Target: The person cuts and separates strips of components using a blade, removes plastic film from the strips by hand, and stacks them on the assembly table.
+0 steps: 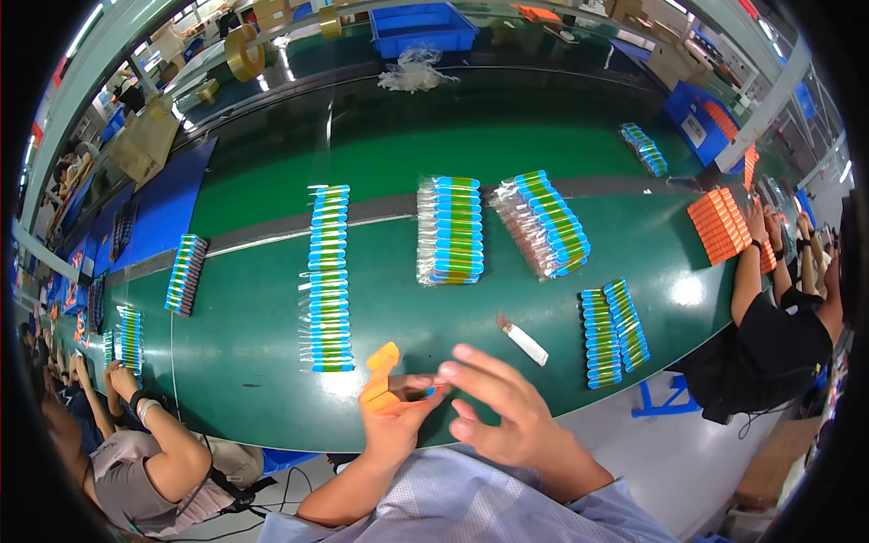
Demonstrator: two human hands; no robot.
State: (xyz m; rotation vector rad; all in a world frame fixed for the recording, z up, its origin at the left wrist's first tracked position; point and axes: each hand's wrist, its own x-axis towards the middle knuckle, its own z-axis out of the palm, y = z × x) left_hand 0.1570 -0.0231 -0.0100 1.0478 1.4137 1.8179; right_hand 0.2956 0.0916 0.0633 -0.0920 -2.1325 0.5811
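Holding a small orange carton at the near edge of the green conveyor belt, the person's left hand is closed around the carton's lower part. The carton's long axis runs roughly upright in the view, tilted a little right, with its open flap end pointing away from the person toward the belt. The right hand is just beside it, fingers spread and loosely curved, with a fingertip at the carton's mouth, where a small blue-tipped item shows; whether the fingers pinch it cannot be told.

Just beyond the right hand a single white stick with a brown end lies slantwise on the belt. Farther out lie rows of clear-wrapped packets with blue and green bands: a long column ahead of the left hand, a square stack in the middle, a slanted stack beside it, and two short rows to the right. Orange cartons are stacked at the right edge near another person's arms. A blue bin stands on the far side.
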